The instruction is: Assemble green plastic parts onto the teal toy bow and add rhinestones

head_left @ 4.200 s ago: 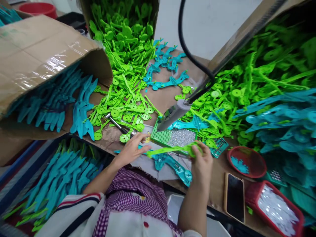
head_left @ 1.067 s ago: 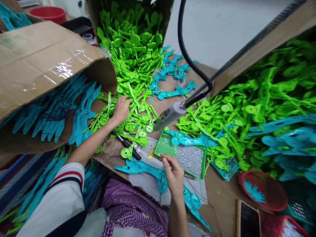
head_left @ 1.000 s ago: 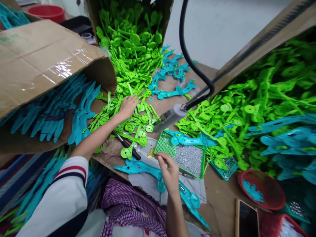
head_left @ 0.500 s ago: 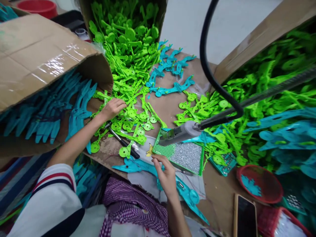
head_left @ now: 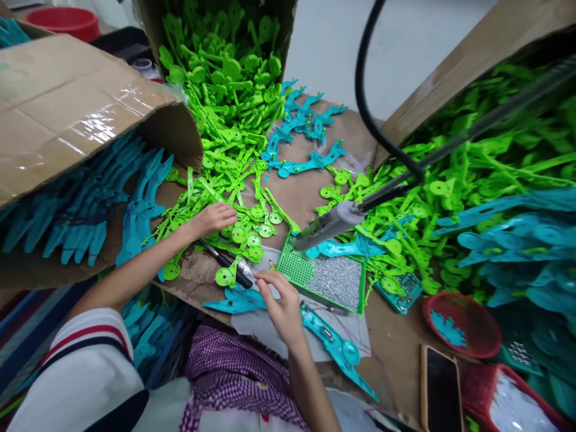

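Observation:
My left hand [head_left: 215, 219] reaches into the heap of flat lime-green plastic pieces [head_left: 238, 233], each with a round holed end. Its fingers are curled down and pressed together, and whatever they grip is hidden. Over a long turquoise plastic part [head_left: 330, 336] in front of my body is my right hand [head_left: 282, 303]. The thumb and forefinger come together in a pinch, with anything between them too small to make out. Beside the right fingertips lies a black-handled tool [head_left: 231, 269], its far end under green pieces. A grey power screwdriver [head_left: 330, 226] hangs over a green tray [head_left: 292, 267] holding small silvery screws.
Left stands a cardboard box [head_left: 76, 90] of turquoise parts. More green pieces spill from a box [head_left: 225, 78] behind. Assembled turquoise parts [head_left: 310, 159] lie at the back. A red bowl [head_left: 483, 336], a phone [head_left: 441, 390] and a red basket [head_left: 479, 393] stand at right.
My right hand has moved left from beside the tray to near the black-handled tool. My left hand has shifted slightly right and lower over the green pieces. The whole view has shifted a little.

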Motion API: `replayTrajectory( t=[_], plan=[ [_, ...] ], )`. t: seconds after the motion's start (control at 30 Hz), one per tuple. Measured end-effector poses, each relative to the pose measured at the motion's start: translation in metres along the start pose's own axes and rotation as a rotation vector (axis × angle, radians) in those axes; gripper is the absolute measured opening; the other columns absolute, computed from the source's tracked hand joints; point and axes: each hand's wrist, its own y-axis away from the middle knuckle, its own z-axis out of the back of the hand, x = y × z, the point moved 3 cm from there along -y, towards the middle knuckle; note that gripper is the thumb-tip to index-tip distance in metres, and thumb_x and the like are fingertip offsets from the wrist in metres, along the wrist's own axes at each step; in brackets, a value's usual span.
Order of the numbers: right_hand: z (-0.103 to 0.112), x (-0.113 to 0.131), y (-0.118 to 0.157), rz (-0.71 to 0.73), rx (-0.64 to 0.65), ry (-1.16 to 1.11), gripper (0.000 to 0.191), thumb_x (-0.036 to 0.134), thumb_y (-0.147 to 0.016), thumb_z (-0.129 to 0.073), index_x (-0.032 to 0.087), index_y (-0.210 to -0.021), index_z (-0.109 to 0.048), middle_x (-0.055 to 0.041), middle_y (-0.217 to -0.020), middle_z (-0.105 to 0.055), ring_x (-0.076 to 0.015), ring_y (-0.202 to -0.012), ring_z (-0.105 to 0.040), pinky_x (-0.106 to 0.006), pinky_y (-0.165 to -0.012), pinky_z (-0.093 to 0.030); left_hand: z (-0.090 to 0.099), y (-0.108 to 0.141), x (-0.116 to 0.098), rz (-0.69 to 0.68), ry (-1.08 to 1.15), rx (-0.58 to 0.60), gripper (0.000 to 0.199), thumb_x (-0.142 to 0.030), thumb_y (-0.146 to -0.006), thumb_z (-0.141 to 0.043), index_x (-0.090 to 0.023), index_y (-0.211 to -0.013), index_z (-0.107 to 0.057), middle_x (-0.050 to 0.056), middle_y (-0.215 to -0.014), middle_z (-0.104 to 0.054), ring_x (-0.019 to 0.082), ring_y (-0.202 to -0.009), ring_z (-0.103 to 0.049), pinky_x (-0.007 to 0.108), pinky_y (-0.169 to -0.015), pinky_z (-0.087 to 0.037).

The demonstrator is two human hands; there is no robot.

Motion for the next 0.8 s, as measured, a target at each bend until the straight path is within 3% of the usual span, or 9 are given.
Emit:
replayTrajectory(
  t=[0.1, 0.2, 0.27, 0.37, 0.47, 0.53, 0.7, 0.8],
  plan=[
    [-0.001, 0.001, 0.000, 0.047, 0.037, 0.005, 0.017, 0.024, -0.093, -0.056, 0.024, -0.099, -0.072, -0.0053, -0.097, -0.075, -0.0177, -0.092, -0.070, -0.031, -0.084, -0.055, -0.005, 0.005, -0.013, 0.033, -0.118, 0.172, 0.039, -0.001, -0.084, -0.047, -0.023, -0.111, -0.065, 0.011, -0.124, -0.064, 0.022, -0.120, -0.057, 0.040, -0.105, -0.041],
    [0.000, -0.009, 0.003, 0.016, -0.005, 0.002, 0.016, 0.023, -0.092, -0.057, 0.023, -0.096, -0.072, -0.0049, -0.092, -0.075, -0.0173, -0.088, -0.071, -0.029, -0.080, -0.056, 0.000, -0.007, -0.013, 0.083, -0.098, 0.190, 0.041, -0.004, -0.085, -0.048, -0.022, -0.119, -0.061, 0.011, -0.125, -0.063, 0.022, -0.113, -0.060, 0.037, -0.098, -0.045],
    [-0.001, -0.015, 0.002, -0.021, -0.035, -0.004, 0.015, 0.023, -0.092, -0.057, 0.023, -0.093, -0.072, -0.0046, -0.089, -0.075, -0.0171, -0.086, -0.071, -0.028, -0.078, -0.056, 0.003, -0.036, -0.005, 0.152, -0.017, 0.108, 0.032, -0.017, -0.092, -0.046, -0.022, -0.120, -0.060, 0.009, -0.117, -0.065, 0.021, -0.105, -0.063, 0.034, -0.092, -0.048],
    [-0.006, -0.015, -0.003, -0.010, 0.004, 0.006, 0.017, 0.024, -0.093, -0.056, 0.022, -0.096, -0.073, -0.0055, -0.092, -0.075, -0.0173, -0.089, -0.071, -0.029, -0.081, -0.056, -0.005, -0.100, 0.020, 0.434, 0.005, 0.017, 0.036, -0.033, -0.097, -0.043, -0.016, -0.126, -0.055, 0.013, -0.117, -0.064, 0.026, -0.110, -0.060, 0.039, -0.096, -0.045],
    [-0.007, -0.013, 0.000, 0.017, 0.073, 0.031, 0.018, 0.024, -0.094, -0.055, 0.023, -0.101, -0.072, -0.0057, -0.096, -0.075, -0.0170, -0.092, -0.070, -0.029, -0.085, -0.055, -0.024, -0.151, 0.044, 0.781, -0.088, 0.126, 0.053, -0.040, -0.094, -0.049, -0.012, -0.139, -0.044, 0.022, -0.140, -0.050, 0.035, -0.131, -0.046, 0.048, -0.105, -0.037],
    [-0.001, -0.018, 0.007, -0.004, 0.084, 0.050, 0.019, 0.023, -0.094, -0.055, 0.024, -0.102, -0.072, -0.0053, -0.096, -0.075, -0.0165, -0.093, -0.070, -0.028, -0.085, -0.054, -0.034, -0.168, 0.053, 0.881, -0.100, 0.196, 0.054, -0.034, -0.092, -0.052, -0.011, -0.140, -0.044, 0.024, -0.143, -0.049, 0.036, -0.132, -0.044, 0.051, -0.107, -0.033],
    [0.014, -0.042, 0.019, -0.112, 0.018, 0.069, 0.017, 0.025, -0.094, -0.055, 0.022, -0.095, -0.072, -0.0049, -0.092, -0.074, -0.0161, -0.090, -0.070, -0.026, -0.081, -0.055, -0.034, -0.161, 0.058, 0.831, -0.067, 0.219, 0.045, -0.016, -0.085, -0.054, -0.015, -0.130, -0.055, 0.016, -0.116, -0.069, 0.031, -0.116, -0.060, 0.049, -0.106, -0.033],
    [0.015, -0.045, 0.016, -0.093, 0.045, 0.081, 0.017, 0.024, -0.094, -0.055, 0.022, -0.096, -0.072, -0.0052, -0.093, -0.074, -0.0159, -0.091, -0.070, -0.026, -0.083, -0.055, -0.024, -0.141, 0.051, 0.771, -0.061, 0.207, 0.047, -0.011, -0.084, -0.051, -0.021, -0.129, -0.058, 0.011, -0.118, -0.069, 0.030, -0.119, -0.059, 0.048, -0.107, -0.034]
  ],
)
